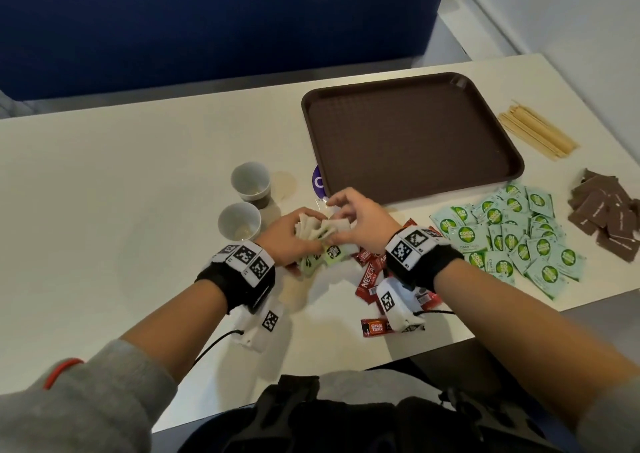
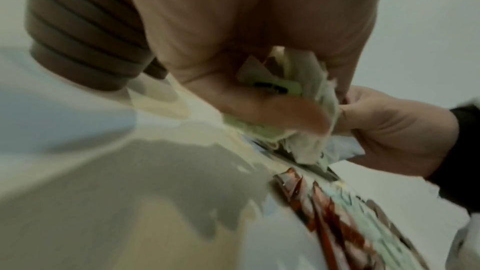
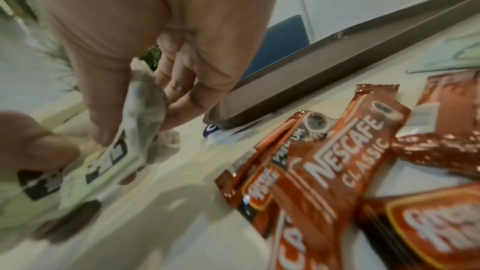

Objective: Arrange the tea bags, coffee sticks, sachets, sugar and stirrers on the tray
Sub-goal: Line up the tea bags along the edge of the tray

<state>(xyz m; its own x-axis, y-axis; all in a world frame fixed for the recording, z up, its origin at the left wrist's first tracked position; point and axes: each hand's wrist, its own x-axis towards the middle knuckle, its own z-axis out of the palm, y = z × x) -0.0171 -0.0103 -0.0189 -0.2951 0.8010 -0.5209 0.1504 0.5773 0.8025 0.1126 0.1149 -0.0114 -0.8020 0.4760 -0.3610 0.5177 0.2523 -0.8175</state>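
Note:
Both hands meet just left of the brown tray [image 1: 412, 133], whose floor holds nothing. My left hand [image 1: 287, 237] grips a bunch of pale tea bags [image 1: 313, 232] with green tags [image 2: 275, 87]. My right hand [image 1: 356, 220] pinches one tea bag [image 3: 140, 110] at the bunch's right side. Red coffee sticks [image 1: 372, 276] lie under my right wrist, also close up in the right wrist view as coffee sticks [image 3: 345, 163]. Green sachets [image 1: 512, 237] spread to the right. Brown sugar packets [image 1: 606, 217] lie at the far right. Wooden stirrers [image 1: 536, 130] rest beside the tray.
Two paper cups [image 1: 247, 203] stand just left of my hands. A purple round thing [image 1: 317, 182] peeks out from under the tray's near left corner. The white table [image 1: 121, 192] ends close to my body; a blue wall rises behind it.

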